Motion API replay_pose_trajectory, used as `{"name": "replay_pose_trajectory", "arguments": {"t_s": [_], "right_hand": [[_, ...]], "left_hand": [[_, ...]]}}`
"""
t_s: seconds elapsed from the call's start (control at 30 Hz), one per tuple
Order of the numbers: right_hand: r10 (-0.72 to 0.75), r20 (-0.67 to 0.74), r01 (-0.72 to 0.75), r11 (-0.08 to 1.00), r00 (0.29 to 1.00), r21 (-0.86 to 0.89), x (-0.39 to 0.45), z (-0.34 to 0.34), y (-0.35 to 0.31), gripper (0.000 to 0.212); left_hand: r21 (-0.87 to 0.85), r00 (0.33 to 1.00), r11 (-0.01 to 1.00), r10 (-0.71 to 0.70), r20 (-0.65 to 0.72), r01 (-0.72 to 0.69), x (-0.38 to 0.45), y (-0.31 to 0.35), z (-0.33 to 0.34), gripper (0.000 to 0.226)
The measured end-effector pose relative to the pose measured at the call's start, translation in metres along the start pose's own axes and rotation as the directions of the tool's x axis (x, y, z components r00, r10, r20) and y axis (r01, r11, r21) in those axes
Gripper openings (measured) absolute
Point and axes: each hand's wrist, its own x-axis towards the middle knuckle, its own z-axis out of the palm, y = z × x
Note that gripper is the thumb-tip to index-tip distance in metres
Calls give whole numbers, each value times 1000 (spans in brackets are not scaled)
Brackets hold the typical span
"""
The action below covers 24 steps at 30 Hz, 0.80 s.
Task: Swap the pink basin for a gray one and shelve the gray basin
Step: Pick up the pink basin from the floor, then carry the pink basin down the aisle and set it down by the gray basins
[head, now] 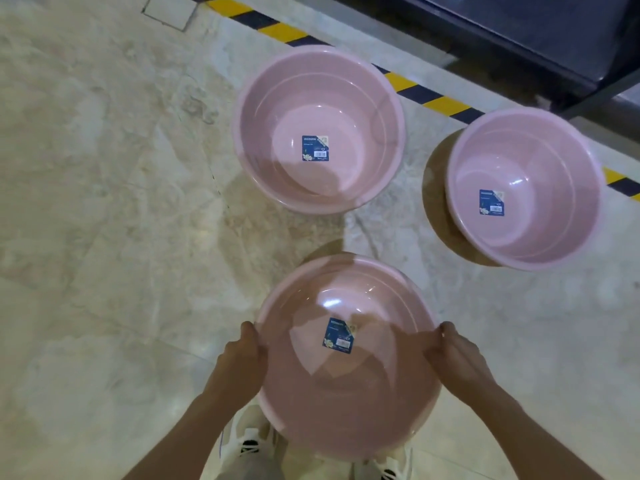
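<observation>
I hold a pink basin (pixel 349 382) in the air above my feet, its blue label showing on the bottom inside. My left hand (pixel 246 355) grips its left rim and my right hand (pixel 457 355) grips its right rim. A second pink basin (pixel 318 109) stands on the floor straight ahead, and it looks like a stack of nested basins. A third pink basin (pixel 526 168) stands on the floor at the right. No gray basin is in view.
The floor is pale marble tile (pixel 104 202). A yellow and black hazard stripe (pixel 429 98) runs diagonally behind the basins. A dark shelf or cabinet base (pixel 519 36) sits at the upper right. My white shoes (pixel 249 445) show below the held basin.
</observation>
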Motion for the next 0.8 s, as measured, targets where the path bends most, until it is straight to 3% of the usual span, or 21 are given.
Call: {"name": "replay_pose_trajectory", "arguments": {"t_s": [0.2, 0.4, 0.53, 0.7, 0.8], "right_hand": [[-73, -95, 75, 997, 993, 26, -33, -63, -23, 16], [-105, -186, 116, 992, 977, 50, -78, -151, -75, 9], [-151, -264, 172, 983, 953, 61, -93, -201, -118, 6], [-164, -296, 203, 974, 941, 105, -84, -245, -167, 11], [-139, -278, 194, 965, 950, 178, -64, -264, -193, 10]], "left_hand": [[-7, 995, 995, 101, -6, -101, -27, 37, -62, 9], [-106, 997, 991, 76, -10, -77, -50, 100, -164, 9], [-10, 985, 987, 156, -78, -158, -49, 139, -232, 11], [72, 962, 985, 166, -215, -154, -21, 181, -291, 11], [114, 959, 983, 167, -231, -144, 6, 200, -309, 15]]}}
